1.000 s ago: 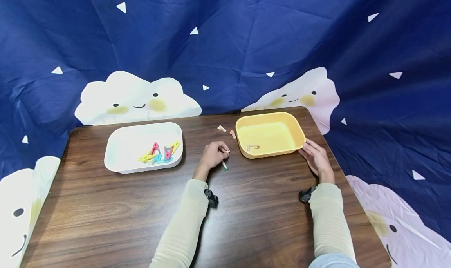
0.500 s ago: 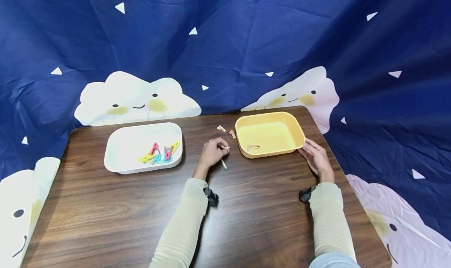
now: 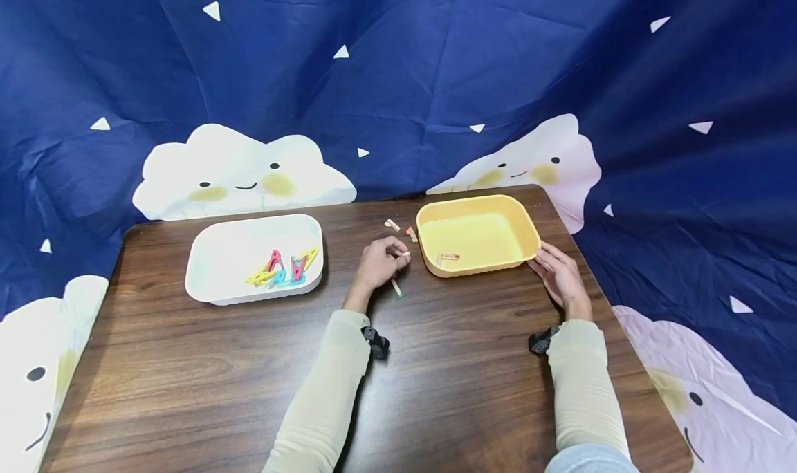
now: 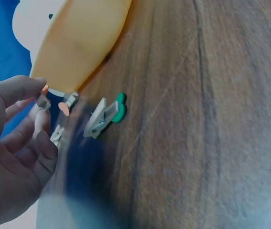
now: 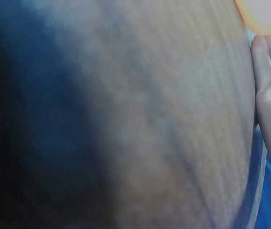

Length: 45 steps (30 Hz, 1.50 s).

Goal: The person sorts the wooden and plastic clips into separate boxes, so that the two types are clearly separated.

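Observation:
Between thumb and fingertips, my left hand point(image 3: 378, 262) pinches a small wooden clothespin point(image 4: 43, 102) with a bit of orange at its end. Just below that hand, a wooden clothespin with a green decoration point(image 4: 99, 119) lies on the table. Farther back are a clothespin with an orange decoration point(image 3: 411, 235), close to the yellow tray point(image 3: 479, 272), and a pale clothespin point(image 3: 392, 225). Small wooden clothespins point(image 3: 448, 257) lie inside the yellow tray's near left corner. My right hand point(image 3: 562, 279) touches that tray's near right corner with fairly straight fingers.
A white tray point(image 3: 214, 286) stands at the left, holding several pink, yellow and blue plastic clothespins point(image 3: 297, 269). The brown wooden table point(image 3: 448, 362) ends at a blue cloth backdrop point(image 3: 398, 93) behind and right.
My left hand, pinching the clothespin, has shifted slightly right and back toward the yellow tray. My right hand stays at the tray's corner.

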Each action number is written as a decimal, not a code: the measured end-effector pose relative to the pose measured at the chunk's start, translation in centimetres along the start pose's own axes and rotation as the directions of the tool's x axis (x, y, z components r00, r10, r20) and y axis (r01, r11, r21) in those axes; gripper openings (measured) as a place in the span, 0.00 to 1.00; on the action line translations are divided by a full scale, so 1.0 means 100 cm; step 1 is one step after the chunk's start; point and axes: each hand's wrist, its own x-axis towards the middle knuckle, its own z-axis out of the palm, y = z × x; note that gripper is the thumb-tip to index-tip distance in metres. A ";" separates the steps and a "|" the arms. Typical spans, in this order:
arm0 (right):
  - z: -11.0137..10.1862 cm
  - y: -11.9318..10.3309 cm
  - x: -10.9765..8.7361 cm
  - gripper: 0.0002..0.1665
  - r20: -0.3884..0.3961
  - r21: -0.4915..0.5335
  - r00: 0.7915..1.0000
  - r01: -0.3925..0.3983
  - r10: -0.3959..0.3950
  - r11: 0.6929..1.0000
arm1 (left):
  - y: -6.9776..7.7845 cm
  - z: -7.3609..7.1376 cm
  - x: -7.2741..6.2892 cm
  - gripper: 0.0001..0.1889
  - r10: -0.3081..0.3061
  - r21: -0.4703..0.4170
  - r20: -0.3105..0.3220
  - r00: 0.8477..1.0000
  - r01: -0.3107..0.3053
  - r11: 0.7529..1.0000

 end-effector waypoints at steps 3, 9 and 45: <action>0.001 -0.001 0.000 0.17 -0.003 0.003 1.000 0.000 0.000 1.000 | 0.003 0.000 0.002 0.04 0.007 -0.010 -0.010 1.000 -0.007 1.000; 0.001 -0.001 0.001 0.17 -0.001 -0.001 1.000 0.006 -0.006 1.000 | 0.010 0.001 0.005 0.05 0.015 -0.010 -0.032 0.999 -0.015 1.000; -0.002 0.001 0.001 0.17 -0.005 0.013 1.000 0.007 -0.007 1.000 | 0.029 0.014 0.013 0.08 0.005 -0.168 -0.072 0.997 -0.017 0.986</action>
